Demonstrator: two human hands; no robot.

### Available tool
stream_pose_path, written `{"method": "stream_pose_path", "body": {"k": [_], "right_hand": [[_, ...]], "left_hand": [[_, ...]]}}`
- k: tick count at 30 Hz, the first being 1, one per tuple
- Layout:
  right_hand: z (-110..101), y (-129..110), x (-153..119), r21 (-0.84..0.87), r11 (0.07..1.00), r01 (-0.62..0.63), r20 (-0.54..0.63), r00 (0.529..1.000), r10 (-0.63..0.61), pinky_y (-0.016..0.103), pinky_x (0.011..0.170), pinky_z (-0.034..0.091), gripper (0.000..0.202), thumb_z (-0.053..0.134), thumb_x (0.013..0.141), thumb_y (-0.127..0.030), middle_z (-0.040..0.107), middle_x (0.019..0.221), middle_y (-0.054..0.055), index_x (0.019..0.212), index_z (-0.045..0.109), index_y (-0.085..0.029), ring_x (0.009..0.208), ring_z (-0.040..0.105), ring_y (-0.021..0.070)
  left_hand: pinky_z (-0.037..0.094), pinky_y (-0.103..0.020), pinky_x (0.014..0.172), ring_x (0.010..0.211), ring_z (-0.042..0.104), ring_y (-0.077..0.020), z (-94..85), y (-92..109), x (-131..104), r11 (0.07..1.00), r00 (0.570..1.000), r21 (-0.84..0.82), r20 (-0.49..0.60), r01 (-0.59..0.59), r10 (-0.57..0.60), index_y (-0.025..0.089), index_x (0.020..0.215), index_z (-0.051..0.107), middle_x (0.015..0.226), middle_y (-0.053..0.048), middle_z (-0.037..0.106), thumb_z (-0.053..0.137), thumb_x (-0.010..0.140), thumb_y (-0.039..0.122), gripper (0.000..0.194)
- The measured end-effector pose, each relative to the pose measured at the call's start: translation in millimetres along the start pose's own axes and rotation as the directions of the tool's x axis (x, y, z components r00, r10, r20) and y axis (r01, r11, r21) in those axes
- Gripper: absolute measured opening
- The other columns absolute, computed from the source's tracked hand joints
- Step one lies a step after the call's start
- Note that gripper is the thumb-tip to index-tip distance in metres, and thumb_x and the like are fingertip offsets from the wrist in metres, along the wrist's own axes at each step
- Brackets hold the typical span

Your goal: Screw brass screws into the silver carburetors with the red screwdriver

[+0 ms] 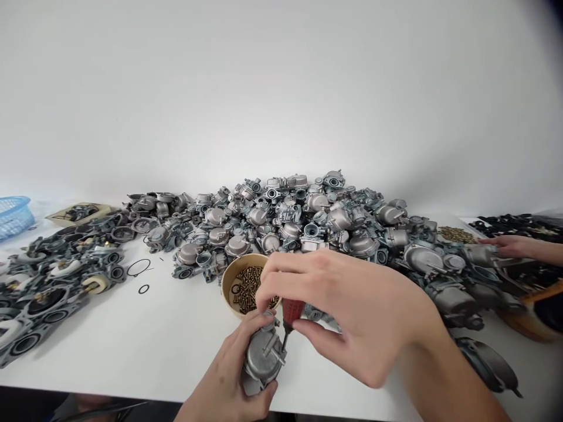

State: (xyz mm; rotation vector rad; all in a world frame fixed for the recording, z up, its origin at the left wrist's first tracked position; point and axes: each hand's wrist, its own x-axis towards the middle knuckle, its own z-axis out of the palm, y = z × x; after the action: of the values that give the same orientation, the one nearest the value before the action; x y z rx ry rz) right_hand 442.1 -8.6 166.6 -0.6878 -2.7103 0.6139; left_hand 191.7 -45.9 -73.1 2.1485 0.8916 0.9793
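Near the table's front edge, my left hand (231, 375) grips a grey metal carburetor (264, 354), its round bowl turned up. My right hand (338, 305) is closed round the red handle of a screwdriver (292, 310) and holds it nearly upright. The screwdriver's tip meets the right edge of the carburetor, beside the bowl. Just behind both hands stands a round tan bowl (227, 287) of brass-coloured screws (250, 284), its right side partly hidden by my right hand.
A large heap of carburetors (290, 214) spans the back. Opened carburetor bodies (57, 281) lie at left, near black rubber rings (143, 289) and a blue basket (15, 217). Another person's hand (505, 246) touches parts at right, near more screws (457, 234).
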Motion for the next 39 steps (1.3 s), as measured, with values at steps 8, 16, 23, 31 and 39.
{"method": "stream_pose_path", "body": {"k": [8, 16, 23, 31, 39], "right_hand": [[3, 0, 4, -0.136, 0.978, -0.157, -0.046, 0.987, 0.152, 0.033, 0.066, 0.041, 0.019, 0.064, 0.108, -0.036, 0.074, 0.086, 0.000, 0.103, 0.071, -0.019, 0.070, 0.063, 0.0159], [2, -10, -4, -0.060, 0.998, 0.007, 0.019, 1.000, -0.006, 0.031, 0.064, 0.042, 0.032, 0.066, 0.093, -0.008, 0.075, 0.108, 0.005, 0.124, 0.070, -0.016, 0.086, 0.067, 0.0179], [10, -9, 7, -0.246, 0.962, -0.119, -0.121, 0.988, 0.092, 0.032, 0.059, 0.036, 0.013, 0.067, 0.104, -0.029, 0.067, 0.092, 0.001, 0.097, 0.064, -0.019, 0.069, 0.054, 0.0152], [3, -2, 1, -0.207, 0.973, -0.104, -0.050, 0.994, 0.095, 0.032, 0.061, 0.037, 0.013, 0.060, 0.107, -0.022, 0.071, 0.093, 0.002, 0.109, 0.072, -0.017, 0.070, 0.057, 0.0145], [6, -1, 3, -0.162, 0.987, -0.007, -0.031, 1.000, 0.002, 0.029, 0.061, 0.036, 0.032, 0.067, 0.089, -0.010, 0.070, 0.115, 0.003, 0.119, 0.067, -0.020, 0.080, 0.061, 0.0140]], "left_hand": [[0.053, -0.060, 0.121, 0.148, 0.060, -0.0445, -1.4, 6, 3, 1.000, 0.999, -0.010, -0.027, -0.025, 0.025, 0.036, 0.164, 0.040, 0.163, -0.013, 0.057, 0.071, 0.069, 0.007, 0.105], [0.054, -0.065, 0.119, 0.147, 0.060, -0.0472, 0.1, -5, -4, 0.999, 1.000, 0.038, -0.015, 0.026, -0.025, 0.038, 0.167, 0.035, 0.161, -0.013, 0.060, 0.072, 0.072, 0.011, 0.105], [0.058, -0.063, 0.115, 0.143, 0.063, -0.0466, -1.3, 1, 0, 0.999, 1.000, 0.041, -0.013, -0.013, 0.014, 0.037, 0.166, 0.034, 0.161, -0.014, 0.059, 0.072, 0.072, 0.011, 0.105], [0.054, -0.060, 0.120, 0.148, 0.060, -0.0450, -1.7, 3, 2, 1.000, 1.000, 0.016, -0.013, -0.007, 0.008, 0.037, 0.164, 0.038, 0.163, -0.012, 0.058, 0.071, 0.069, 0.009, 0.104], [0.055, -0.060, 0.119, 0.149, 0.060, -0.0449, -0.5, 3, 3, 1.000, 0.999, 0.010, -0.034, -0.025, 0.026, 0.038, 0.165, 0.037, 0.164, -0.012, 0.057, 0.070, 0.072, 0.011, 0.102]]}}
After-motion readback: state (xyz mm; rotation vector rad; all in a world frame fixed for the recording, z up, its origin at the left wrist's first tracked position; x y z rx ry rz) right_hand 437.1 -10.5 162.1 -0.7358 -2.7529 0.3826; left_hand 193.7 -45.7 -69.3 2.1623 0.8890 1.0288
